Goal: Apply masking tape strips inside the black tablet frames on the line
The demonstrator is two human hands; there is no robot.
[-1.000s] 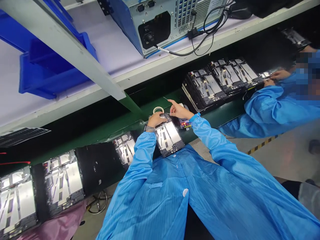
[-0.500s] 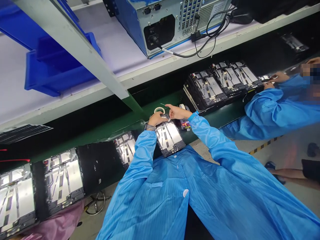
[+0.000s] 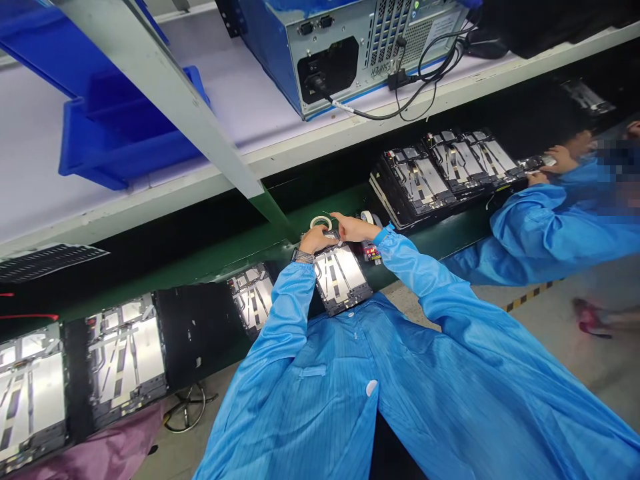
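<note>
Metal panel (image 3: 343, 277) flat on green conveyor (image 3: 430, 243), directly before person's chest. Left hand (image 3: 316, 239) cupped over panel's far edge, fingers curled. Right hand (image 3: 354, 229) reaching toward it, fingers pressed together; any pinched item too small to tell. Tape roll (image 3: 321, 223) just beyond left hand. Co-worker's blue sleeve (image 3: 530, 227) at right, beside more panels (image 3: 425, 180).

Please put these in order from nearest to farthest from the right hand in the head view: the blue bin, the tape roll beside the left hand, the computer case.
From the right hand, nearest first:
1. Tape roll: just left of the hand.
2. Computer case: ahead, on the shelf.
3. Blue bin: far left, on the same shelf.
</note>
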